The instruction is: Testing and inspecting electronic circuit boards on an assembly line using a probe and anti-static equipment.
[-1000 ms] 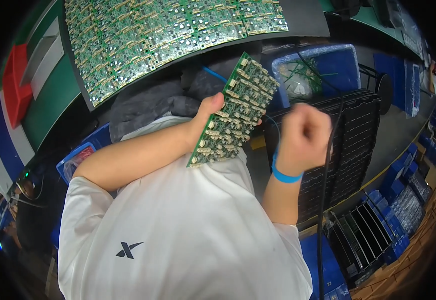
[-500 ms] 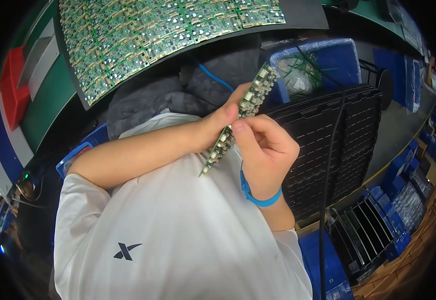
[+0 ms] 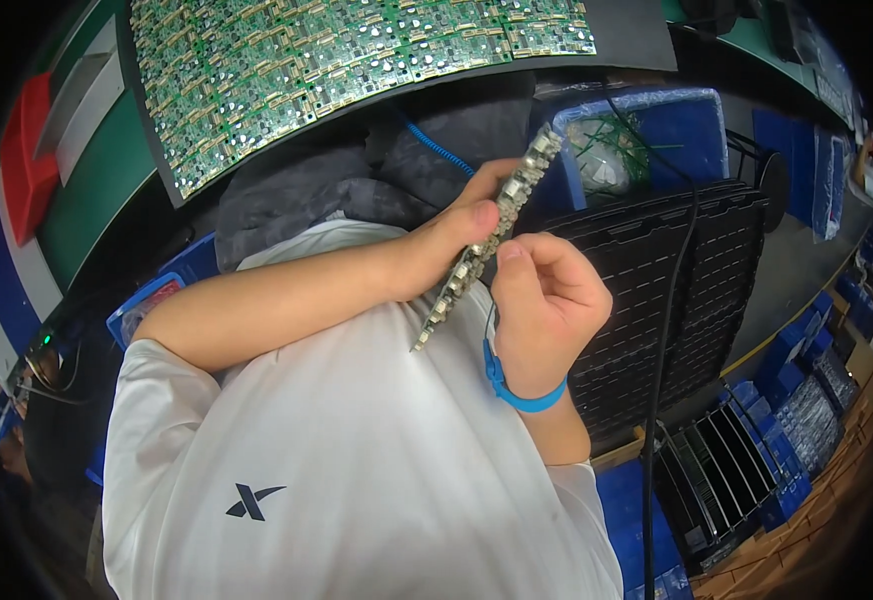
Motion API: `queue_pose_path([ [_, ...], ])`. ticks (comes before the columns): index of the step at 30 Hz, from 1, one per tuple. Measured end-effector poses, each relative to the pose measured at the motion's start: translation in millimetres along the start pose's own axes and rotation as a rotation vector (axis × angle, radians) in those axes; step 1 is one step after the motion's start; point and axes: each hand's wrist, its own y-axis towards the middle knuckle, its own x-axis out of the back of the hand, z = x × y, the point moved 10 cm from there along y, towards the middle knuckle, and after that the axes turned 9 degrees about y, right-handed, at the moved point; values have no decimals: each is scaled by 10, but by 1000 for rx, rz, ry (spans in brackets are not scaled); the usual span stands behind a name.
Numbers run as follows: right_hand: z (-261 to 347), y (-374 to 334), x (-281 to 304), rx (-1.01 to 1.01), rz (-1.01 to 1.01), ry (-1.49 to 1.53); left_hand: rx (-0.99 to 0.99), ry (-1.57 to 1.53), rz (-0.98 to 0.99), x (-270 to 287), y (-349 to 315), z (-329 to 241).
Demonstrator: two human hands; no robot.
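Observation:
A narrow circuit board strip [image 3: 468, 268], packed with small pale components, is held up in front of my shirt. It slants from upper right to lower left and is seen almost edge-on. My left hand [image 3: 454, 232] grips it near the middle, thumb on the component side, with the other fingers largely hidden behind. Just right of the strip is my right hand [image 3: 554, 305], its thumb and index finger pinched together and the rest curled. Whatever lies in that pinch, if anything, is too small to make out. A blue wrist strap [image 3: 529, 402] circles my right wrist.
Rows of green circuit boards [image 3: 357, 60] lie on a black mat [image 3: 637, 42] ahead. A blue bin [image 3: 702, 135] with green strips stands at the far right, beside black slotted trays [image 3: 657, 300]. A black cable [image 3: 669, 330] hangs at my right. Red bin [image 3: 29, 160] at left.
My right hand has moved slightly right, off the board strip it was touching. The strip has turned more edge-on in my left hand.

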Motion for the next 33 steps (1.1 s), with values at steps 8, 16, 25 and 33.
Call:
queue_pose_path([
  [8, 159, 221, 598, 215, -303, -216, 76, -120, -45, 71, -35, 82],
  [16, 313, 74, -331, 582, 391, -484, -23, -116, 155, -67, -21, -33],
  [25, 432, -14, -385, 822, 467, -625, 57, -79, 78, -29, 14, 58],
  [33, 406, 240, 482, 501, -196, -567, 132, -216, 101, 25, 7, 139],
])
